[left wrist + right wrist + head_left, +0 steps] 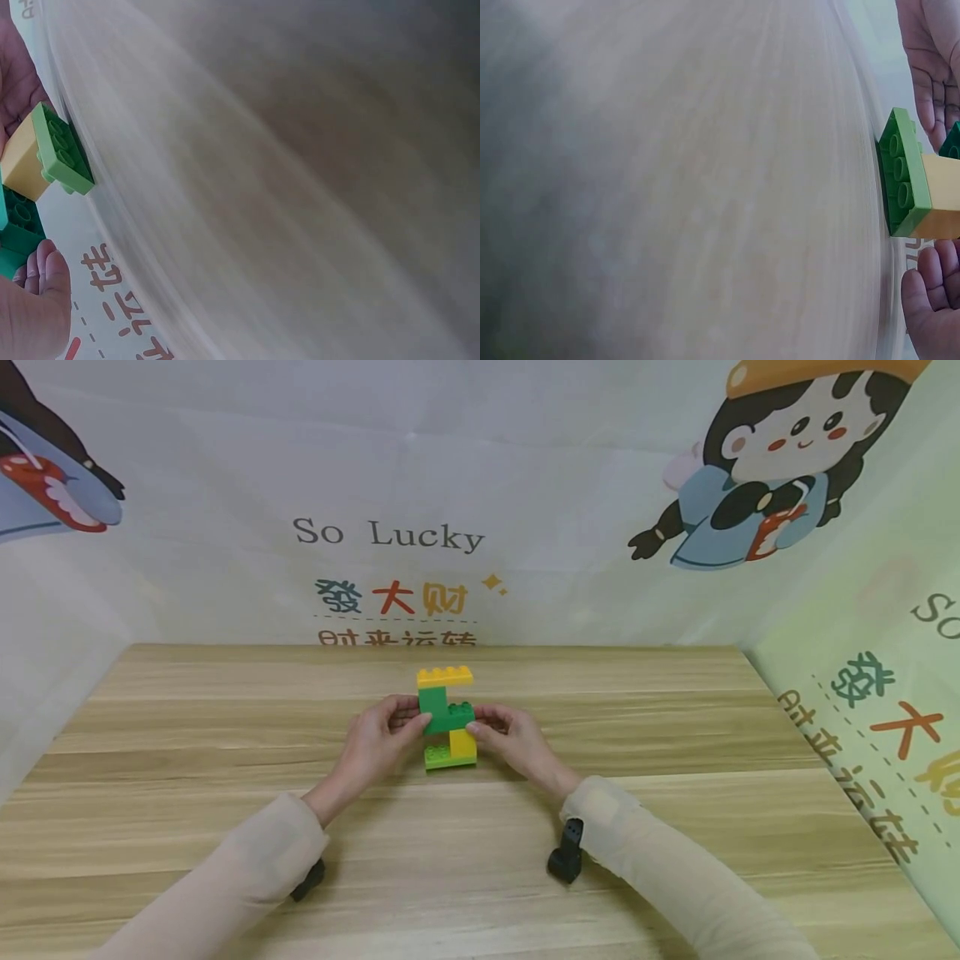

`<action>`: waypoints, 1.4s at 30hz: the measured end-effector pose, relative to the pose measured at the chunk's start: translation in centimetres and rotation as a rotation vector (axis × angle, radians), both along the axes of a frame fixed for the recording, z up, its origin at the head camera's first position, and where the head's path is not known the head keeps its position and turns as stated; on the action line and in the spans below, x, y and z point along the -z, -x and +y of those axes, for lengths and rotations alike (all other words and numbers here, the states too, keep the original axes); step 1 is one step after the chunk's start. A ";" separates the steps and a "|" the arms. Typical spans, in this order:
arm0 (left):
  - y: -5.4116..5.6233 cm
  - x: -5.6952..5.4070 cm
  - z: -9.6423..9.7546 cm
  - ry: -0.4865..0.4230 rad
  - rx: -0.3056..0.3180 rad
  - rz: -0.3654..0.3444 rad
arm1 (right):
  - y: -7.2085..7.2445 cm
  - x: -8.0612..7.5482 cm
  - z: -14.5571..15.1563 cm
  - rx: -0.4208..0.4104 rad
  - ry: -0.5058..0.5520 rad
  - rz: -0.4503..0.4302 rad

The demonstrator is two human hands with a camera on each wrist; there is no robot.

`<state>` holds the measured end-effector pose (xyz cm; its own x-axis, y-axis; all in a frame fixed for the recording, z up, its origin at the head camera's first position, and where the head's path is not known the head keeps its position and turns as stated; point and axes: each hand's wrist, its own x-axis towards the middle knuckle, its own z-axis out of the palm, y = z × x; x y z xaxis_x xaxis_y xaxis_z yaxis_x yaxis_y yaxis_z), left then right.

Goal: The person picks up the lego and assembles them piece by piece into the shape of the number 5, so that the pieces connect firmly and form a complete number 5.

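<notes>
Both hands hold up a small stack of toy building bricks in the head view. From top to bottom it has a long yellow brick (445, 676), dark green bricks (432, 710) in a stepped shape, a yellow brick (462, 743) and a light green brick (450, 762). My left hand (378, 739) pinches the dark green part from the left, thumb in front. On the other side my right hand (521, 743) pinches the stack's right edge around the dark green step. The hollow underside of the light green brick (901, 176) shows in the right wrist view.
A wood-grain table (450, 877) lies below. Behind it hangs a pale printed backdrop (555, 485) with cartoon figures and lettering, which also lines the sides. Each sleeve carries a black device, such as the one (567, 853) at the right wrist.
</notes>
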<state>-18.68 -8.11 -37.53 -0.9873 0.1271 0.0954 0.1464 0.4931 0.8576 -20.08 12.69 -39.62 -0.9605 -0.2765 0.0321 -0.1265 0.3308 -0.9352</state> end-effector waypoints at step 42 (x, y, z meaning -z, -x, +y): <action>2.2 0.5 0.7 0.115 -0.059 -0.019 | 0.8 -0.1 -1.1 0.139 -0.053 -0.007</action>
